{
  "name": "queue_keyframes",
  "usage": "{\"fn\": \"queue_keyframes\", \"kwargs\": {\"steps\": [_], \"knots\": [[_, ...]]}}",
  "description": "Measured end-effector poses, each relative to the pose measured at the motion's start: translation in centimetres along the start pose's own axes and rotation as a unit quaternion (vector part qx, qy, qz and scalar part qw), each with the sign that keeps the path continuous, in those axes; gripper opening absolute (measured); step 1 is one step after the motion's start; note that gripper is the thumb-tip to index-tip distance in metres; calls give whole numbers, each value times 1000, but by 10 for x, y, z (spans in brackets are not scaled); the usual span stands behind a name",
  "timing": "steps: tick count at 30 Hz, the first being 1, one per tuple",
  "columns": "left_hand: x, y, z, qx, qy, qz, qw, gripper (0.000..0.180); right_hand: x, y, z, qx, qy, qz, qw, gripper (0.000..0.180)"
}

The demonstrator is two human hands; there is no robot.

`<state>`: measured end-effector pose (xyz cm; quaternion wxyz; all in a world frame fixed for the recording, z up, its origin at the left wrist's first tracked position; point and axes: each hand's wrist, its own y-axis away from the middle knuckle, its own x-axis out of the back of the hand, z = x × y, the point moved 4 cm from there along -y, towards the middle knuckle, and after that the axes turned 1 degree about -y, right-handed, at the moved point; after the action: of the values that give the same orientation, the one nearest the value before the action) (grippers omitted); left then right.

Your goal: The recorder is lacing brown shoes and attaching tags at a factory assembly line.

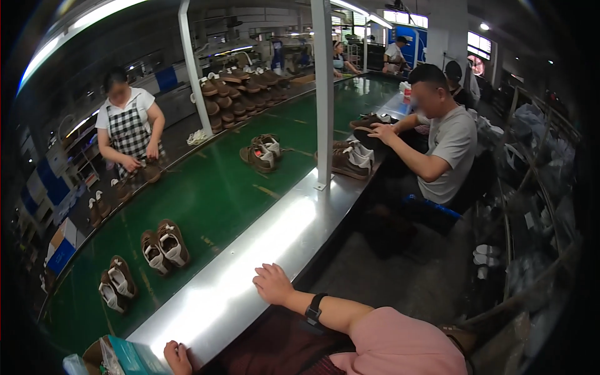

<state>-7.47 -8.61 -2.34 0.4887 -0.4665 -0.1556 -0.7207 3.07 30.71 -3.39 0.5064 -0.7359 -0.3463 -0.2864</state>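
Observation:
My right hand (274,284) rests on the shiny metal ledge (240,250) beside the green conveyor belt, fingers spread and holding nothing. A dark wristwatch is on that arm. At the lower edge, my left hand (177,358) lies at the ledge's rim, only partly in view, its fingers loosely out and no object seen in them. Across the ledge on the belt, a pair of brown and white shoes (164,247) stands nearest my right hand. Another pair of brown and white shoes (117,284) lies farther left.
Beside my left hand is a box with a teal side (128,356). More shoes (262,152) ride farther up the belt (206,194). A white post (323,94) rises from the ledge. One co-worker (437,137) handles a shoe at right; another (131,125) works across the belt.

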Motion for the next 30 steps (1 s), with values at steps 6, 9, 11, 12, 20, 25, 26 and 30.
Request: {"fn": "queue_keyframes", "kwargs": {"steps": [6, 9, 11, 12, 20, 25, 26, 30], "knots": [[5, -8, 26, 93, -86, 34, 991, 25, 4, 2, 3, -15, 23, -6, 1000, 15], [-3, -10, 21, 91, -173, 36, 980, 25, 3, -1, 5, -20, 11, -33, 999, 16], [-8, -5, 4, 77, -190, 57, 977, 25, -1, -3, 4, -20, 8, -27, 999, 16], [-12, -1, -7, 56, -213, 88, 971, 25, -2, -3, 3, -13, -1, -21, 1000, 16], [-10, -11, 23, 34, -163, 84, 982, 21, -1, -4, 14, -22, -12, -20, 999, 16], [-5, -8, 13, 53, -152, 59, 985, 22, -3, -4, 15, -28, -16, -36, 999, 17], [-4, -1, -4, 12, -135, 80, 988, 23, -5, -4, 15, -27, -17, -39, 999, 18], [40, 10, -11, 64, -7, 54, 996, 31, -6, -1, 19, -25, -10, -33, 999, 18]]}}
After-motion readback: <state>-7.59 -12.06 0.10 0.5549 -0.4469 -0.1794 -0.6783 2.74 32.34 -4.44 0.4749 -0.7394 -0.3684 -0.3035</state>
